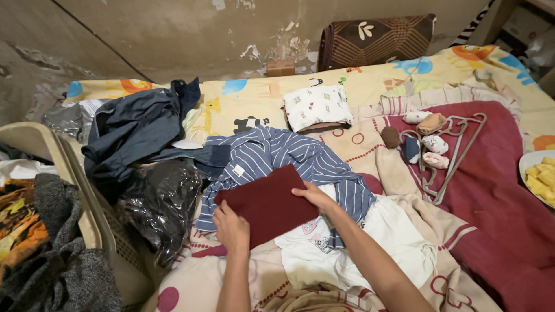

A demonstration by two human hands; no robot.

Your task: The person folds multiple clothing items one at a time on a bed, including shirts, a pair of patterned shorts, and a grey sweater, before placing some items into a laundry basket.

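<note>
Between both hands, a folded maroon cloth point(268, 203) is pinched: left hand point(231, 229) at its near edge, right hand point(315, 196) at its far corner, over a striped shirt point(300, 159).

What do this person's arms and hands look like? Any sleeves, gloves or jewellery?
Both forearms are bare as far as the picture shows, with no sleeves in sight. The left hand and right hand wear no gloves, and no rings, watch or bracelets are visible.

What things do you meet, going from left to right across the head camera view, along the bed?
Laundry basket → black plastic bag → left hand → folded dark red cloth → right hand → rolled socks → clothes hangers → plate of yellow food.
</note>
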